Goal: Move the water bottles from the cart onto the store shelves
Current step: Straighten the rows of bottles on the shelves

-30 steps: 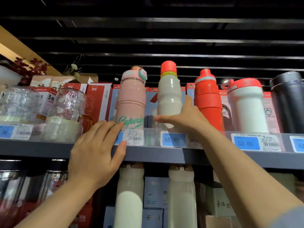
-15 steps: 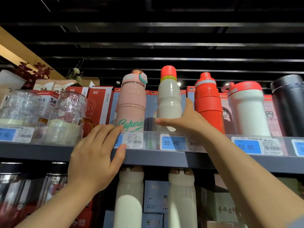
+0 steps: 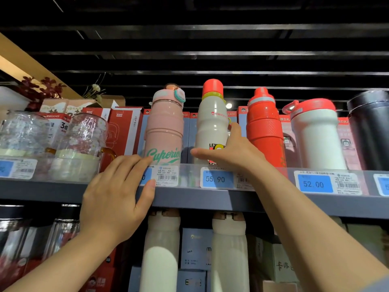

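Note:
On the top shelf stands a row of bottles. My right hand grips the lower part of a white bottle with a red cap; the thumb crosses its front and the fingers lie along its right side. Left of it stands a pink "Superior" bottle. My left hand lies flat against the shelf's front. Its straight fingertips reach the pink bottle's base and its thumb sits on the price label. The cart is out of view.
Right of the white bottle stand a red bottle, a white flask with a red lid and a black flask. Glass jars and red boxes fill the left. Tall white bottles stand on the shelf below.
The white bottle has turned in my right hand, so its printed logo and lettering now face me. My left hand has stayed on the shelf front.

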